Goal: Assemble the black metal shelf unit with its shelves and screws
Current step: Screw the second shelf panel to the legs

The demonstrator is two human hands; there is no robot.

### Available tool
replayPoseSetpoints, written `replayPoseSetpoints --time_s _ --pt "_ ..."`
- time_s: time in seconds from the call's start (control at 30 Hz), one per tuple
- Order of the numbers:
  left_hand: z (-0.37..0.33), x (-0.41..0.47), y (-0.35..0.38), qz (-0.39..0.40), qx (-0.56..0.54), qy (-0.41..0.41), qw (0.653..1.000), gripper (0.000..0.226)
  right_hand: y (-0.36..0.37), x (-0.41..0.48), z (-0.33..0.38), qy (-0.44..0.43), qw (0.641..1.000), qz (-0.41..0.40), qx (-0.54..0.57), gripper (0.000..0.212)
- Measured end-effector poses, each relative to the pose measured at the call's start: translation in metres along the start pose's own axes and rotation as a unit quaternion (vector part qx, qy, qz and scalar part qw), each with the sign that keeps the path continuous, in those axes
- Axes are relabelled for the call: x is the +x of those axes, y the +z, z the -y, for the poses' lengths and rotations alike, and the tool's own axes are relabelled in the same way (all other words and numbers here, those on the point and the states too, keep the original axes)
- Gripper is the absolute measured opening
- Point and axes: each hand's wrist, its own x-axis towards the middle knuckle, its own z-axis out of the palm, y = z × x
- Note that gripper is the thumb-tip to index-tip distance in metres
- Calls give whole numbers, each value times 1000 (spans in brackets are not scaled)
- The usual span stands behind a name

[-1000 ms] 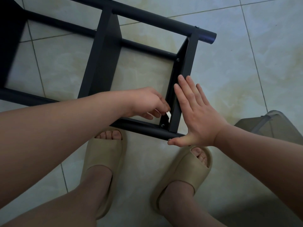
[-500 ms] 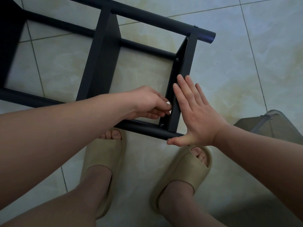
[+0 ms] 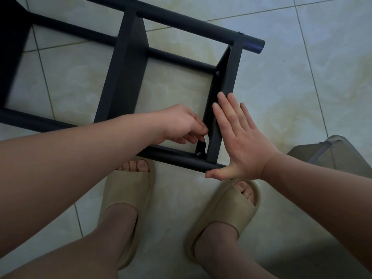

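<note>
Standing over the black metal shelf unit (image 3: 124, 77), lying on its side on the tiled floor (image 3: 291, 87). Pressing the right hand (image 3: 243, 141) flat against the outer face of the end shelf (image 3: 232, 73), fingers straight, thumb lying along the end of the near tube (image 3: 177, 158). Pinching a small pale piece (image 3: 206, 138), possibly a hex key, with the left hand (image 3: 181, 125) just inside that shelf, above the corner screw (image 3: 199, 154). Holding the hands apart, one either side of the shelf. Wearing beige slides (image 3: 128, 198) just beside the tube.

Home: tiled floor (image 3: 302, 81), house slippers (image 3: 128, 190)
</note>
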Motion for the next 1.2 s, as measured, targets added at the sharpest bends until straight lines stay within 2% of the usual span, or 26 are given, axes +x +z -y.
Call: replayPoseSetpoints --time_s 0.53,0.8,1.2 --pt "0 -1 3 -8 -17 22 1000 4 0 0 0 1 1000 -1 2 137" --pt "-3 -1 5 22 -45 -4 999 10 0 0 0 1 1000 -3 6 137" --pt "-4 4 -6 68 52 16 996 11 0 0 0 1 1000 -2 2 137"
